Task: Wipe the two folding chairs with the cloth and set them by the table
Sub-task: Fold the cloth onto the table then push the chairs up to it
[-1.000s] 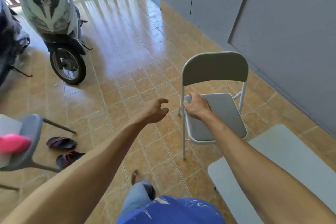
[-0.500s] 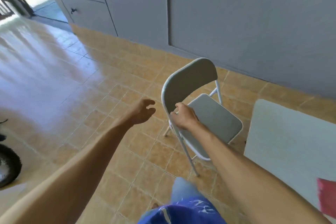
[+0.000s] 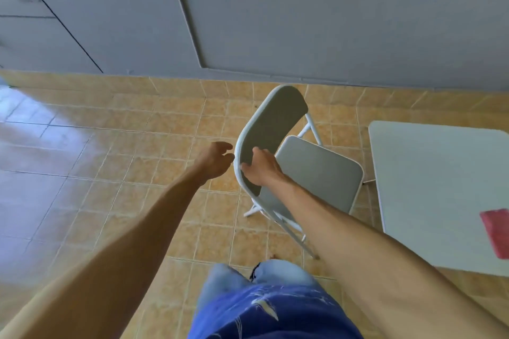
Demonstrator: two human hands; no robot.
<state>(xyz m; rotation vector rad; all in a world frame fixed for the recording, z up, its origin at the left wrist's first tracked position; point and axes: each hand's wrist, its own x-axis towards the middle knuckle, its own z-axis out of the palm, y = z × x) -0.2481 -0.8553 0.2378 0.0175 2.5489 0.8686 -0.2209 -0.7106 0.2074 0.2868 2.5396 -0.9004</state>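
Right hand point(image 3: 260, 166) at frame centre, fingers point(image 3: 246, 166) curled around the backrest edge of the grey-padded, white-framed metal folding chair point(image 3: 316, 168). Left hand point(image 3: 216, 159) just beside, fingers spread, empty. Chair unfolded, near white surface point(image 3: 440, 187) at right with red cloth point(image 3: 497, 231).

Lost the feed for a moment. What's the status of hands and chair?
Right hand gripping the folding chair by its backrest. Left hand open, empty, just short of it. Table close on the right; floor between clear.

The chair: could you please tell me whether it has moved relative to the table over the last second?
Yes. The chair has come closer to the table, carried by the right hand gripping its backrest.
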